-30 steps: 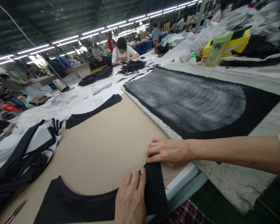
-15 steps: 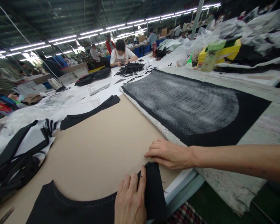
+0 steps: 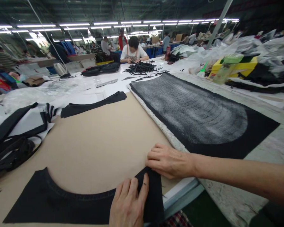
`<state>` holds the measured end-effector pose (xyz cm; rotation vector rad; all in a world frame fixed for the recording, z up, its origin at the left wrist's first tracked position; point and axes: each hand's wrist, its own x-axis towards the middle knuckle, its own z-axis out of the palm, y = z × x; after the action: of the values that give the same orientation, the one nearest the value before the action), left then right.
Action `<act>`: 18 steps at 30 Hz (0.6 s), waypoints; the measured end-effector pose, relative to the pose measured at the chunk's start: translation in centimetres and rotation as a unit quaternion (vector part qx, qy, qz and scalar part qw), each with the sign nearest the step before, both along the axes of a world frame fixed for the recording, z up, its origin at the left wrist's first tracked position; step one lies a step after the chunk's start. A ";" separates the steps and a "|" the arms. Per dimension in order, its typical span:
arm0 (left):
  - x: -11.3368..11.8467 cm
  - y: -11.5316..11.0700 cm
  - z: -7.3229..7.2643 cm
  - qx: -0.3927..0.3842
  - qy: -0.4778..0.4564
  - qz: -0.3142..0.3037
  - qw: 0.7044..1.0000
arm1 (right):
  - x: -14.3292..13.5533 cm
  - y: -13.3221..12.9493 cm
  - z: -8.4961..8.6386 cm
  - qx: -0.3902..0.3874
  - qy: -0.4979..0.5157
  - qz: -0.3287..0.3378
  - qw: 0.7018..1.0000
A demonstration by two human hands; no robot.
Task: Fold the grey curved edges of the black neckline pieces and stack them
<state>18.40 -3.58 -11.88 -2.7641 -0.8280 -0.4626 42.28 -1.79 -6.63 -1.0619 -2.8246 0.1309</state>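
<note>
The left hand (image 3: 128, 201) lies on a black curved fabric piece (image 3: 68, 201) on the tan surface (image 3: 92, 148), while the right hand (image 3: 170, 160) touches the piece's upper edge with its fingers. Just beside the right forearm lies a black sheet (image 3: 191, 110) with a whitish coating; beyond, a person (image 3: 133, 52) sits behind a heap of black strips (image 3: 140, 67)

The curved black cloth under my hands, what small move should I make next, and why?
I'd probably press the upper right corner of the black cloth down with the right hand: its fingers are already at that corner, and the left hand lies on the cloth close by, where it could steady it.
</note>
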 end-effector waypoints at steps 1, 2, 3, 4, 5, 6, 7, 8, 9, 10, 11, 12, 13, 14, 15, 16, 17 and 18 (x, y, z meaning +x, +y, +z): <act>0.1 -0.1 0.1 -0.006 0.003 0.002 1.000 | 0.0 0.2 0.0 0.012 -0.005 0.016 1.000; 0.1 -0.1 0.2 -0.011 0.008 0.004 1.000 | 0.0 0.3 -0.1 0.024 -0.010 0.032 0.999; 0.1 -0.1 0.3 -0.014 0.013 0.005 1.000 | 0.1 0.5 -0.2 0.035 -0.014 0.045 0.998; 0.2 -0.1 0.4 -0.015 0.017 0.004 1.000 | 0.1 0.6 -0.2 0.046 -0.020 0.059 0.997; 0.2 -0.2 0.4 -0.015 0.019 0.004 1.000 | 0.0 0.7 -0.3 0.057 -0.027 0.072 0.995; 0.2 -0.2 0.5 -0.015 0.021 0.003 1.000 | 0.0 0.8 -0.4 0.067 -0.034 0.084 0.994; 0.2 -0.2 0.5 -0.016 0.023 0.005 1.000 | 0.0 0.9 -0.4 0.076 -0.040 0.094 0.992; 0.2 -0.1 0.5 -0.017 0.024 0.005 1.000 | 0.0 1.1 -0.5 0.083 -0.044 0.098 0.991; 0.2 -0.1 0.5 -0.018 0.024 0.006 1.000 | 0.0 1.2 -0.6 0.085 -0.044 0.098 0.991; 0.2 -0.1 0.6 -0.017 0.024 0.006 1.000 | 0.0 1.2 -0.6 0.083 -0.043 0.092 0.991; 0.2 -0.1 0.6 -0.015 0.023 0.006 1.000 | 0.0 1.3 -0.7 0.077 -0.039 0.082 0.993; 0.3 -0.1 0.6 -0.012 0.021 0.007 1.000 | 0.0 1.4 -0.8 0.066 -0.033 0.069 0.995; 0.3 -0.1 0.7 -0.011 0.018 0.007 1.000 | 0.0 1.4 -0.9 0.053 -0.026 0.054 0.997; 0.3 -0.1 0.7 -0.012 0.017 0.007 1.000 | 0.0 1.4 -0.9 0.039 -0.019 0.041 0.998; 0.3 0.0 0.7 -0.013 0.017 0.006 1.000 | 0.0 1.4 -0.9 0.025 -0.012 0.028 0.999; 0.3 0.0 0.7 -0.015 0.017 0.005 1.000 | 0.0 1.4 -0.9 0.010 -0.004 0.019 1.000; 0.4 -0.1 0.7 -0.016 0.017 0.005 1.000 | 0.0 1.4 -0.8 -0.006 0.008 0.012 1.000; 0.4 -0.1 0.8 -0.017 0.019 0.005 1.000 | 0.0 1.4 -0.7 -0.023 0.024 0.006 0.999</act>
<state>18.75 -3.64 -11.13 -2.7897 -0.8473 -0.3980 42.25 -0.43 -7.30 -1.0367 -2.7983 0.2206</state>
